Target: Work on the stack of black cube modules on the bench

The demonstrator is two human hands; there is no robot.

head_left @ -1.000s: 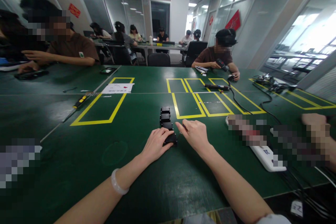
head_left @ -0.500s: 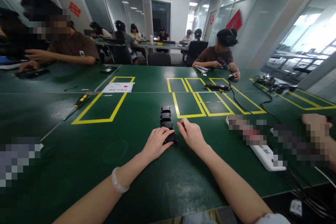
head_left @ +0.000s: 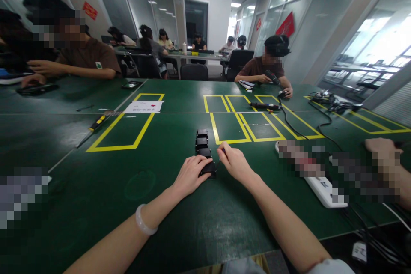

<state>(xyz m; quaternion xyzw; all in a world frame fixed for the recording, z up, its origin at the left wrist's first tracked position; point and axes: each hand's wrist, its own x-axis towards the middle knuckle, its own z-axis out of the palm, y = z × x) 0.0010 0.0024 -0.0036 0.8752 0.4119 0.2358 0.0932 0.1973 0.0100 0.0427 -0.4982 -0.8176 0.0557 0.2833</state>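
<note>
Several small black box-shaped parts (head_left: 202, 141) stand in a row running away from me on the green table. My left hand (head_left: 192, 172) grips the nearest black block (head_left: 209, 169) between thumb and fingers, holding it against the table. Just to its right, my right hand (head_left: 235, 162) is closed in a pinch on a thin dark tool (head_left: 224, 150). The tool's narrow end points down towards the right side of the nearest block. Whether its tip touches the block I cannot tell, and its exact kind is mostly hidden by my fingers.
Yellow tape rectangles (head_left: 230, 141) mark the green table (head_left: 180, 231). A yellow-and-black screwdriver (head_left: 98, 123) lies left, by a paper sheet (head_left: 144, 106). To the right are a white power strip (head_left: 326, 190), cables and a co-worker's hand (head_left: 383, 147). Other people sit opposite.
My right hand has turned slightly, so more of the dark tool shows between its fingers. My left hand stays on the nearest block, and the row of parts keeps its place.
</note>
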